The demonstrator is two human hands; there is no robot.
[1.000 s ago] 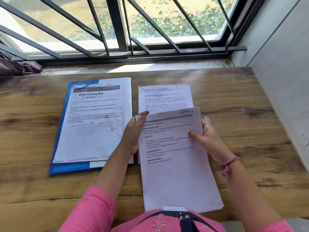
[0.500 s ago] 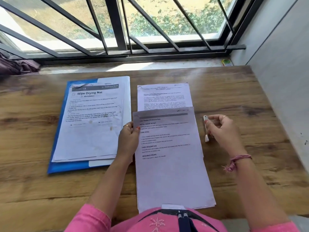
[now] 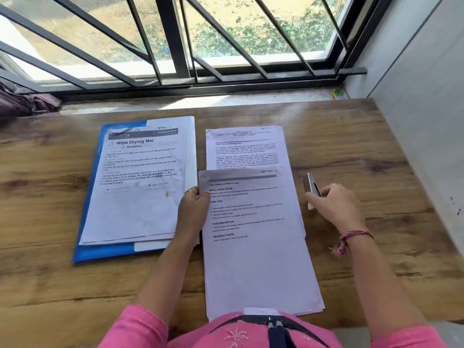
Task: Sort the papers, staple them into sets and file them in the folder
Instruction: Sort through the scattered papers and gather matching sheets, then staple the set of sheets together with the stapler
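A set of printed papers [image 3: 256, 252] lies in front of me on the wooden table, reaching over its near edge. My left hand [image 3: 192, 214] pinches this set at its upper left edge. Beneath it, further back, lies another printed sheet [image 3: 244, 149]. To the right of the papers my right hand [image 3: 334, 207] grips a small silver stapler [image 3: 312, 189] that rests on the table. On the left a blue folder [image 3: 85, 237] lies flat with a "Wipe Drying Mat" sheet [image 3: 138, 182] and other pages on top.
The wooden table [image 3: 364, 156] meets a grey wall [image 3: 421, 121] on the right and a barred window sill at the back. A small yellow-green object [image 3: 339, 94] sits on the sill corner. Dark cloth [image 3: 22, 101] lies at the far left.
My right hand left the paper set and moved right to the stapler, taking hold of it. My left hand slid down the set's left edge. The set shifted slightly towards me.
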